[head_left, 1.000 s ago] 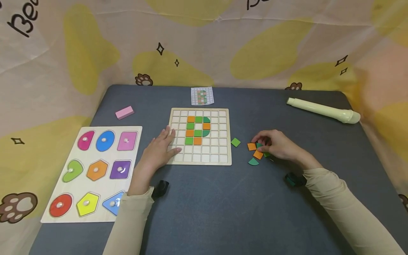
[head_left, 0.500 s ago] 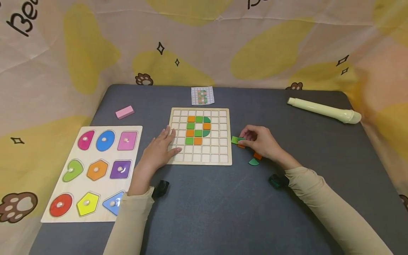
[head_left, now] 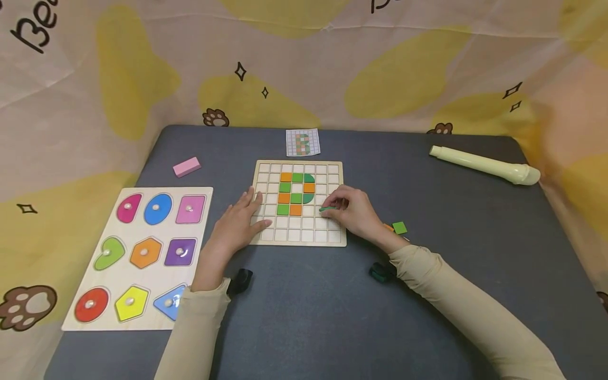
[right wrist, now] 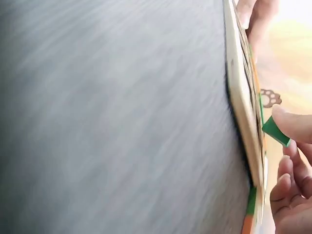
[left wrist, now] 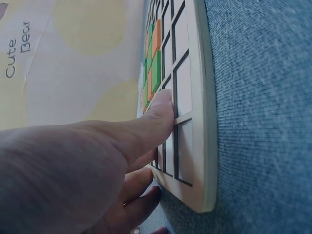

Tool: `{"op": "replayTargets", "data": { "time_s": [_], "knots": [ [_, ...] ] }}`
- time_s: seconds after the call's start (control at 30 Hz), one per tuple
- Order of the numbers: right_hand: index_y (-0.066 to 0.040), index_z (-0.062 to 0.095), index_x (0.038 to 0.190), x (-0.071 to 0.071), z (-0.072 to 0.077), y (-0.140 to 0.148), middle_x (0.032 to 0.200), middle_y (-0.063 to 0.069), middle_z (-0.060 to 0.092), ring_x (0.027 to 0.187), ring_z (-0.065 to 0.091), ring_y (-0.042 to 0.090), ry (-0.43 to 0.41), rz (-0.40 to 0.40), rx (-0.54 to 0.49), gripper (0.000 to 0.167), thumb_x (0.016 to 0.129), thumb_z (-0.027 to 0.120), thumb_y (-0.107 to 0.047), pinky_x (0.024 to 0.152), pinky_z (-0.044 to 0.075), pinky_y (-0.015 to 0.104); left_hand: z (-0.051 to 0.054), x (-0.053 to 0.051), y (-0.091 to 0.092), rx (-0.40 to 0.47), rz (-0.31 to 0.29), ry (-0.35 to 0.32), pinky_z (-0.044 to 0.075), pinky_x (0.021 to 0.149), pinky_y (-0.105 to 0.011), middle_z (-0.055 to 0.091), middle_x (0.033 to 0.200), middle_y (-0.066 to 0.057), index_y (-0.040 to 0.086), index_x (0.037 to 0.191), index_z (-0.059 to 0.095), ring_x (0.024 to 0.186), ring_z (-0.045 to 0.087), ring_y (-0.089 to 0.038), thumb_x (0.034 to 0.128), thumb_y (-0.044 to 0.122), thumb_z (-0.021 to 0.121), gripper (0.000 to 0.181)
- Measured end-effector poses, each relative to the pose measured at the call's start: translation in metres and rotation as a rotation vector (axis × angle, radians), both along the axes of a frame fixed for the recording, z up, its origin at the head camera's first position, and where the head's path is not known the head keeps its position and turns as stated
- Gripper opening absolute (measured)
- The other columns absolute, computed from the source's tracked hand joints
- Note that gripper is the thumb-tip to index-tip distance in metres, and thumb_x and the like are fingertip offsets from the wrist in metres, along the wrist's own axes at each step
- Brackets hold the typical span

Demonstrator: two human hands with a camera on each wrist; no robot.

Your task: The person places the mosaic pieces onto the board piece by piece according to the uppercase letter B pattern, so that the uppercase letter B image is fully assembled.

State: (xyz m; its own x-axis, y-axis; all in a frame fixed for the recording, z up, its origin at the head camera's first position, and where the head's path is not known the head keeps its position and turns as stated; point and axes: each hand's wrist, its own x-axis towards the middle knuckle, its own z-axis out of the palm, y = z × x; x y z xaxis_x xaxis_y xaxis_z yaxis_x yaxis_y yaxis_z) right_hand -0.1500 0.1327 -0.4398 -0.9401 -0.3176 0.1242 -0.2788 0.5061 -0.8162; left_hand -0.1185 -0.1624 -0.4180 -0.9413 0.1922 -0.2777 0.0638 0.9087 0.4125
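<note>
A square wooden grid board (head_left: 285, 236) bears orange, light green and dark green tiles (head_left: 296, 198) set in its cells, several of them in a P-like figure. My left hand (head_left: 235, 224) rests on the board's left edge, fingers spread; in the left wrist view its thumb (left wrist: 158, 114) lies across the cells. Over the board's right part, my right hand (head_left: 353, 211) pinches a dark green tile (right wrist: 276, 131) between thumb and fingers, tilted and just right of the figure. The tile's full outline is partly hidden by the fingertips.
Beyond the board lies a printed pattern card (head_left: 303, 142). Loose tiles, a light green square (head_left: 399, 227) among them, lie by the right wrist, partly hidden. A knobbed shape puzzle (head_left: 152, 232) is at left, a pink block (head_left: 187, 167) behind it, a pale yellow tube (head_left: 484, 165) far right.
My right hand has gone left from the loose tiles to over the board, carrying the dark green tile. My left hand has stayed in place.
</note>
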Motion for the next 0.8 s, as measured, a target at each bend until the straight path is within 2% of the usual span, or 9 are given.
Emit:
{"op": "replayTargets", "data": {
  "time_s": [0.17, 0.27, 0.37, 0.57, 0.8],
  "knots": [
    [-0.010, 0.083, 0.091, -0.001, 0.004, -0.016, 0.083, 0.005, 0.072, 0.074, 0.060, 0.017, -0.037, -0.027, -0.033, 0.010, 0.084, 0.090, -0.009, 0.066, 0.046, 0.025, 0.000, 0.000, 0.000, -0.003, -0.001, 0.007, 0.014, 0.132, -0.063, 0.011, 0.178, -0.017, 0.008, 0.168, 0.024, 0.166, 0.013, -0.038, 0.1045, 0.035, 0.067, 0.081],
    [-0.009, 0.084, 0.093, -0.001, 0.003, -0.023, 0.084, 0.006, 0.077, 0.071, 0.064, 0.014, -0.075, -0.040, -0.027, 0.008, 0.088, 0.088, -0.012, 0.064, 0.050, 0.023, 0.000, 0.000, 0.000, -0.004, -0.002, 0.006, 0.014, 0.132, -0.062, 0.011, 0.178, -0.016, 0.008, 0.168, 0.024, 0.166, 0.013, -0.038, 0.1045, 0.035, 0.067, 0.081],
    [-0.008, 0.084, 0.096, -0.002, 0.001, -0.028, 0.087, 0.006, 0.080, 0.071, 0.066, 0.012, -0.078, -0.044, -0.008, 0.006, 0.091, 0.085, -0.012, 0.064, 0.052, 0.023, 0.000, 0.000, 0.000, -0.002, -0.005, 0.007, 0.014, 0.132, -0.063, 0.011, 0.178, -0.016, 0.008, 0.168, 0.024, 0.166, 0.013, -0.038, 0.1046, 0.035, 0.066, 0.081],
    [-0.008, 0.083, 0.092, -0.002, 0.001, -0.033, 0.088, 0.007, 0.075, 0.076, 0.061, 0.018, -0.054, -0.053, 0.066, 0.006, 0.093, 0.084, -0.013, 0.068, 0.047, 0.028, -0.001, 0.000, 0.000, -0.001, -0.001, 0.006, 0.013, 0.132, -0.062, 0.011, 0.178, -0.016, 0.008, 0.168, 0.024, 0.166, 0.012, -0.038, 0.1046, 0.036, 0.066, 0.081],
    [-0.011, 0.079, 0.079, -0.001, 0.003, -0.038, 0.087, 0.005, 0.070, 0.083, 0.060, 0.019, -0.038, -0.054, 0.161, 0.017, 0.092, 0.084, -0.019, 0.071, 0.045, 0.030, 0.000, 0.000, 0.000, 0.000, -0.001, 0.010, 0.013, 0.132, -0.063, 0.012, 0.178, -0.016, 0.008, 0.168, 0.024, 0.166, 0.013, -0.038, 0.1045, 0.035, 0.067, 0.081]
  ]
}}
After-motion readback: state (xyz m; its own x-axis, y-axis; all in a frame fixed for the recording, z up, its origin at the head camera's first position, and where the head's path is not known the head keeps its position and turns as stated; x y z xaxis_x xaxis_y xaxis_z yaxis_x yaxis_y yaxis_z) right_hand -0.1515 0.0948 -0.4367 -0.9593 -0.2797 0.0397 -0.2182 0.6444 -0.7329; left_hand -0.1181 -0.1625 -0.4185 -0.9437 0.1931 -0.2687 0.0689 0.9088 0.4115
